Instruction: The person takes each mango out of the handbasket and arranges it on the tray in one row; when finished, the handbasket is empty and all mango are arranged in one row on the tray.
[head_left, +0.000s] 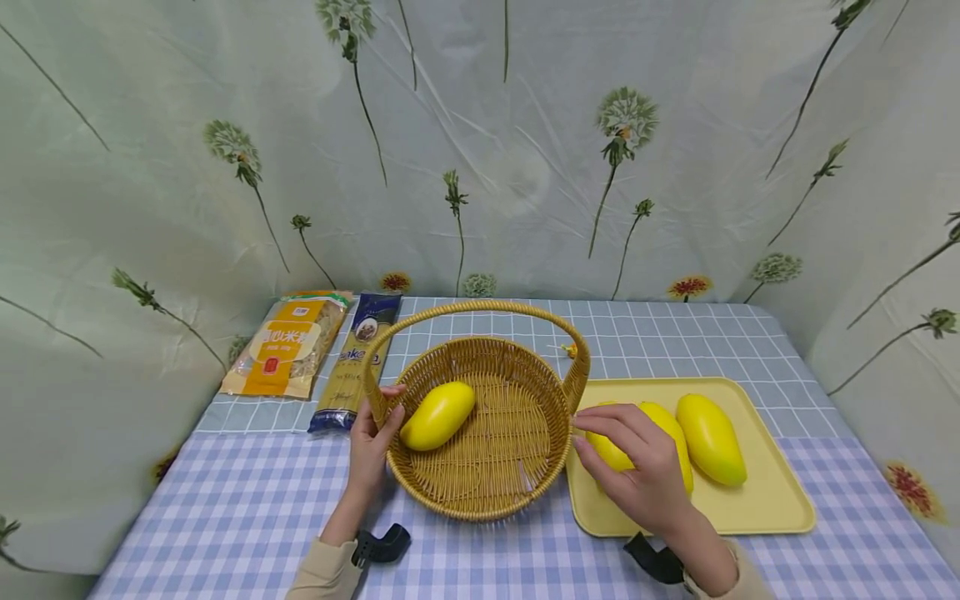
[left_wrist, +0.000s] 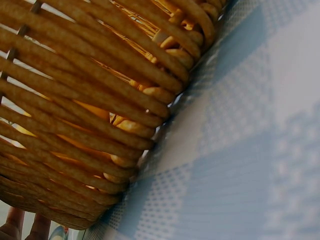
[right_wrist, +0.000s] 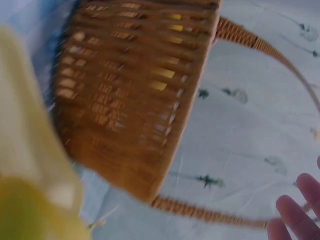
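A round wicker basket [head_left: 517, 442] with a tall arched handle stands on the checked cloth. Inside it, at the left, lies one yellow mango [head_left: 438, 416]. My left hand [head_left: 368, 446] grips the basket at its left side, by the foot of the handle, thumb over the rim. Fingers of that hand also show past the weave in the left wrist view. By the right rim is my right hand [head_left: 636, 458], holding nothing, its fingers bent loosely towards the basket. Beneath and beside it, mangoes [head_left: 711, 439] lie on a yellow tray [head_left: 772, 500]; the hand partly hides some.
Behind the basket's left side lie an orange-and-clear food packet [head_left: 281, 346] and a long blue-and-gold packet [head_left: 358, 358]. A small yellow item [head_left: 570, 351] shows behind the handle. A flower-printed curtain [head_left: 517, 167] rises at the table's back edge.
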